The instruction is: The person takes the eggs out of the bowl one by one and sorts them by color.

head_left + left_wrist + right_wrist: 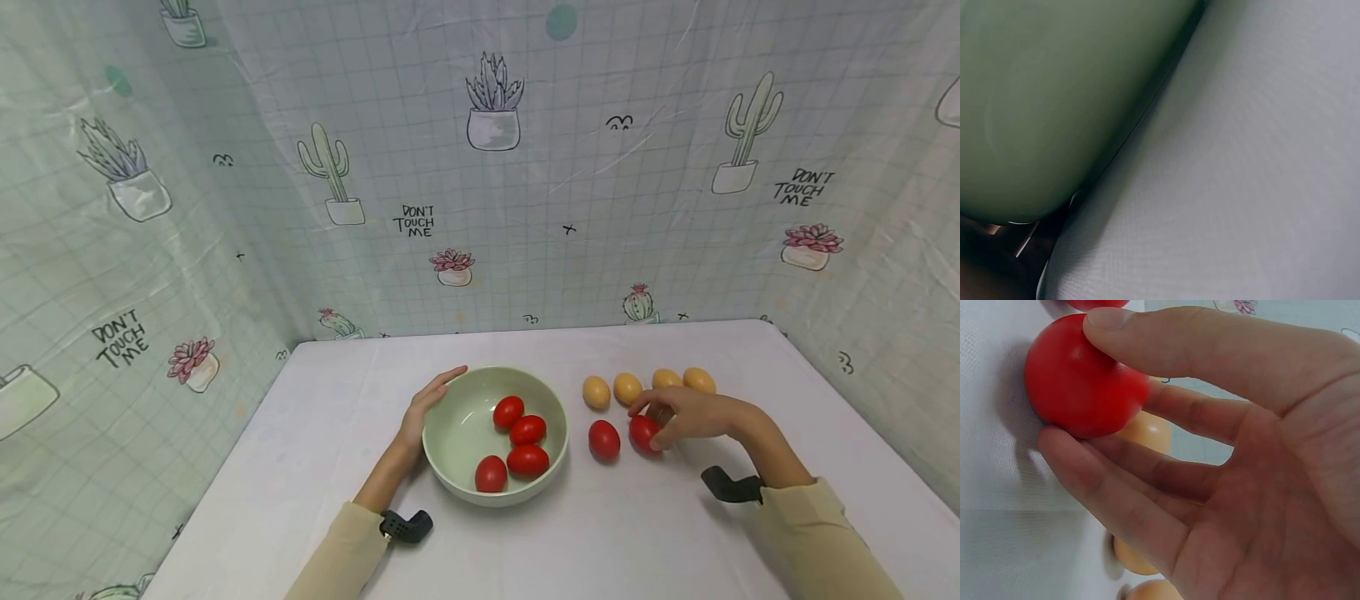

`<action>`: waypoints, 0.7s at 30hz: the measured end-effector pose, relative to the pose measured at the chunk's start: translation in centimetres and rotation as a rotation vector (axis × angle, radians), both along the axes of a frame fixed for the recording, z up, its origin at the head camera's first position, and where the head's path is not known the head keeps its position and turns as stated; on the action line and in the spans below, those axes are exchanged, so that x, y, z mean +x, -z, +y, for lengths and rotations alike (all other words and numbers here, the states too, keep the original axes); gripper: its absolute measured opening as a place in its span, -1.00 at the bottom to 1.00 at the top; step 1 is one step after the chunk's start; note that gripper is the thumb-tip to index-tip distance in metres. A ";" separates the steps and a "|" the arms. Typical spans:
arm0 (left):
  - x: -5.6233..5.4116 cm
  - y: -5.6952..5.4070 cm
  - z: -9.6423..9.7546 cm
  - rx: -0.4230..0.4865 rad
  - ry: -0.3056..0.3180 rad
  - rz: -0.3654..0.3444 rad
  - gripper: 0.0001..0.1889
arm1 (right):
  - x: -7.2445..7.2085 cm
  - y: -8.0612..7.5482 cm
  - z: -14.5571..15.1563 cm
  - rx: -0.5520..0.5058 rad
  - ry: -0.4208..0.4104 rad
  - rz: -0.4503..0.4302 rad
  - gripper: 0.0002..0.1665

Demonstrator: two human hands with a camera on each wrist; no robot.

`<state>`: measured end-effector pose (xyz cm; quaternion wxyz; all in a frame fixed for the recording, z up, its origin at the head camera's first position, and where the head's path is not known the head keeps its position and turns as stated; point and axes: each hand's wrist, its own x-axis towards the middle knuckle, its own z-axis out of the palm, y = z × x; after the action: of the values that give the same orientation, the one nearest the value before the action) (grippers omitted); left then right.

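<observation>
In the head view, your right grip (688,413), right of centre, pinches a red tomato (642,434) between thumb and fingers. Your left grip (422,410), fingers extended, rests against the green bowl (456,437), lower centre, containing four other tomatoes (527,461).

Red oval (1079,378) — glossy, bowl (461,429) — smooth
</observation>
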<state>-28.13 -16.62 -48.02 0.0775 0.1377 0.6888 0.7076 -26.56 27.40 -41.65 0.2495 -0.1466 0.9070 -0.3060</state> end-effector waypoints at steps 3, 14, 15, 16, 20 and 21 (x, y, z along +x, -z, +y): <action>0.0 0.0 0.0 0.003 -0.002 0.002 -0.47 | 0.0 0.0 0.0 -0.008 0.000 -0.001 -0.35; 0.0 -0.1 0.1 0.020 -0.007 0.000 -0.46 | -0.1 0.2 0.2 -0.014 -0.008 0.016 -0.36; 0.1 -0.1 0.1 0.016 -0.009 -0.003 -0.46 | -0.1 0.2 0.2 -0.016 -0.007 0.014 -0.36; 0.1 -0.1 0.1 0.014 -0.009 -0.005 -0.46 | -0.1 0.2 0.2 -0.020 -0.006 0.010 -0.35; 0.2 -0.2 0.1 0.006 -0.007 -0.004 -0.46 | -0.2 0.2 0.3 -0.026 -0.002 -0.003 -0.33; 0.2 -0.2 0.1 0.003 -0.010 -0.001 -0.46 | -0.2 0.1 0.3 -0.028 -0.001 -0.006 -0.32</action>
<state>-27.89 -16.52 -47.79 0.0740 0.1338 0.6882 0.7092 -26.73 27.71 -41.77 0.2503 -0.1497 0.9019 -0.3188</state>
